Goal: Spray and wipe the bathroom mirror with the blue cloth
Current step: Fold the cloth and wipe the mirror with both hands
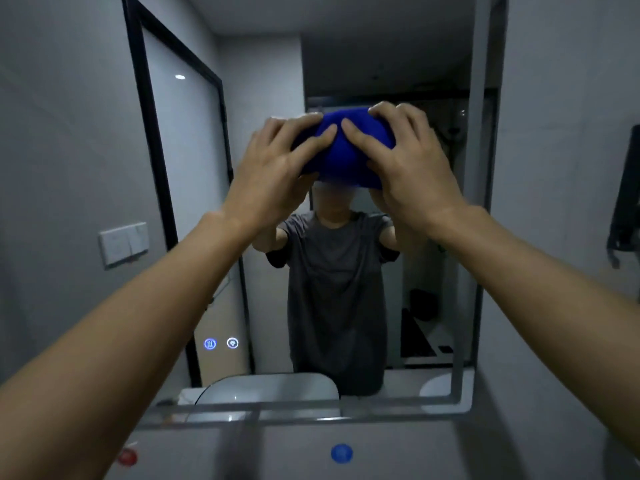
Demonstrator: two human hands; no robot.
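Observation:
The blue cloth (pixel 346 157) is bunched against the upper middle of the bathroom mirror (pixel 263 64). My left hand (pixel 273 174) lies flat on the cloth's left side, fingers spread over it. On the cloth's right side my right hand (pixel 405 168) presses in the same way. Both arms reach up from the lower corners of the view. The mirror reflects a person in a grey T-shirt behind the cloth. No spray bottle is in view.
Two lit touch icons (pixel 221 343) glow at the mirror's lower left. A wall switch plate (pixel 124 243) is on the left wall. A dark fixture (pixel 627 202) hangs on the right wall. Red (pixel 126 457) and blue (pixel 341 453) round markers sit below the mirror.

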